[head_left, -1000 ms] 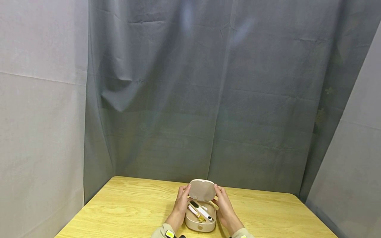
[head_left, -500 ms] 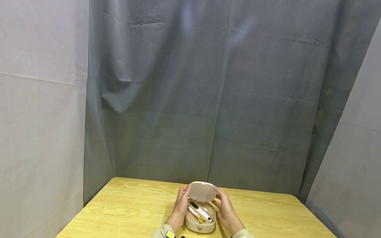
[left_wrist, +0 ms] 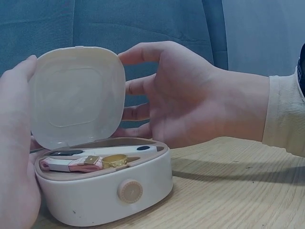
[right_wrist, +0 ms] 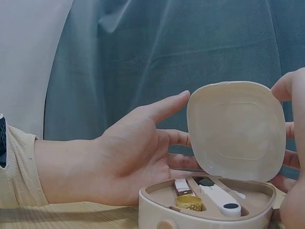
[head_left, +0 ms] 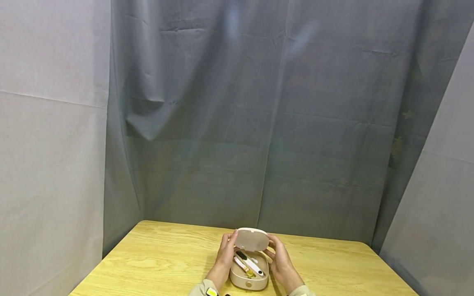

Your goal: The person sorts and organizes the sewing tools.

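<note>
A cream sewing box (head_left: 249,283) stands on the table, its hinged lid (head_left: 252,240) raised and tilted. My left hand (head_left: 224,257) holds the lid's left edge, with the thumb at its upper corner and fingers reaching behind. At the opposite edge, my right hand (head_left: 283,263) has its thumb on the upper corner and its fingers spread along the side and behind. In the compartments lie a folded pink and white tape measure (left_wrist: 71,163), a gold thimble (right_wrist: 189,202) and a long white tool with dark ends (right_wrist: 220,198). A round tan button (left_wrist: 130,191) sits on the front wall.
Light wood table (head_left: 166,255) surrounds the box. Grey curtain (head_left: 203,144) hangs behind its far edge, with paler cloth (head_left: 52,144) at the left and more pale cloth (head_left: 437,185) at the right.
The lid's top edge has come down a little, tilting slightly toward the box front. Both hands have followed it and keep their hold. The contents look unmoved.
</note>
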